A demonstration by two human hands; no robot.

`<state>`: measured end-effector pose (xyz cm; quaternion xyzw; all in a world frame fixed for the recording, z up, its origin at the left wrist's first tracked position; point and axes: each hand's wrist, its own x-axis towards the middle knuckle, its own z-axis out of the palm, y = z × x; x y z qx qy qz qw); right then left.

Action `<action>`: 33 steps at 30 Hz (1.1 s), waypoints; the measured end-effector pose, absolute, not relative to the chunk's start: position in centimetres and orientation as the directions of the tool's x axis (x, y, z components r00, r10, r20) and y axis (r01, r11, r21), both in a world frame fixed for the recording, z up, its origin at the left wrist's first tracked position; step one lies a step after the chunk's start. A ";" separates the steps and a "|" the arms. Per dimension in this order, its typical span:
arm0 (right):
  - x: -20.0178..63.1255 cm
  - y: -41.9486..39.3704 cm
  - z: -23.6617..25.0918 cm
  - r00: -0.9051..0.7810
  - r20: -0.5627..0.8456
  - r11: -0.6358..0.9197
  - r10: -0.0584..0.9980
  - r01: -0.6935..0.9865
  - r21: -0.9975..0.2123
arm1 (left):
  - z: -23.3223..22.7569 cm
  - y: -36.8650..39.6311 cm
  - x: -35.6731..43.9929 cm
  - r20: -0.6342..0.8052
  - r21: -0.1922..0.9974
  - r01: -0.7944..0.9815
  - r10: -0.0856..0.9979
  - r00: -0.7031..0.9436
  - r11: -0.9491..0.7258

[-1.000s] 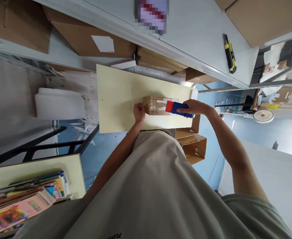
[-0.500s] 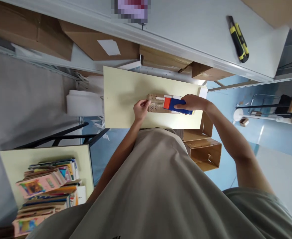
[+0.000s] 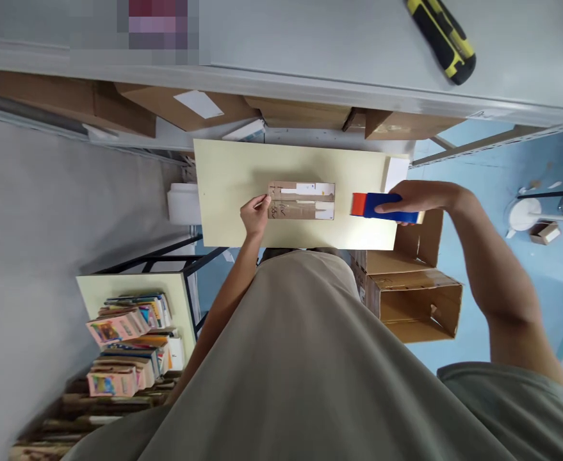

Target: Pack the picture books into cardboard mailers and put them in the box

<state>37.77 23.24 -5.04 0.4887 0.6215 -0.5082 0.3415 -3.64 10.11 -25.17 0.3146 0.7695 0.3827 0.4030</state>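
cardboard box [image 3: 301,200] is pinched at its end by the left hand [image 3: 255,214]; the blue tape dispenser [image 3: 382,208], gripped by the right hand [image 3: 418,198], is held near the tabletop's [image 3: 233,173] right edge, where loose tape could snag.

I wear a loose, plain grey-beige cotton T-shirt [image 3: 305,371] with short sleeves; the right sleeve's hem ends well up the arm from my right hand [image 3: 418,197]. Both forearms are bare down to my left hand [image 3: 256,214], with no watch, ring or glove.
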 end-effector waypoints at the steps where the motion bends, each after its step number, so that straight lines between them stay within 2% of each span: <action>1: 39.5 23.4 -5.2 -0.279 -0.929 -0.010 0.244 0.957 -0.290 | -25.2 10.1 -3.7 -0.377 0.841 0.180 0.791 -0.483 0.511; 5: 41.9 24.2 -7.6 -0.256 -0.937 -0.003 0.239 0.965 -0.264 | -25.6 10.3 -3.9 -0.375 0.834 0.185 0.779 -0.502 0.521; 11: 40.1 24.8 -13.5 -0.301 -0.888 0.147 0.348 0.953 -0.265 | -25.5 10.5 -4.2 -0.366 0.816 0.222 0.775 -0.516 0.533; 14: 39.6 24.6 -15.4 -0.289 -0.849 0.168 0.442 0.957 -0.238 | -25.1 10.4 -3.7 -0.366 0.812 0.238 0.782 -0.504 0.533; 16: 39.1 24.3 -16.0 -0.261 -0.840 0.153 0.476 0.965 -0.213 | -25.0 10.4 -3.3 -0.365 0.803 0.250 0.778 -0.511 0.541; 23: 34.9 22.1 -16.4 -0.198 -0.851 0.190 0.487 0.975 -0.119 | -25.2 10.4 -3.0 -0.352 0.782 0.298 0.783 -0.513 0.547; 28: 30.2 19.7 -18.1 -0.170 -0.794 0.212 0.584 0.976 -0.053 | -25.7 10.5 -2.7 -0.352 0.741 0.356 0.780 -0.516 0.570; 31: 29.9 18.6 -19.4 -0.135 -0.763 0.141 0.631 0.988 -0.059 | -26.1 10.5 -2.5 -0.328 0.742 0.372 0.786 -0.523 0.557; 33: 31.1 17.9 -20.2 -0.066 -0.733 -0.012 0.677 0.995 -0.101 | -26.3 10.4 -2.4 -0.326 0.741 0.375 0.786 -0.525 0.557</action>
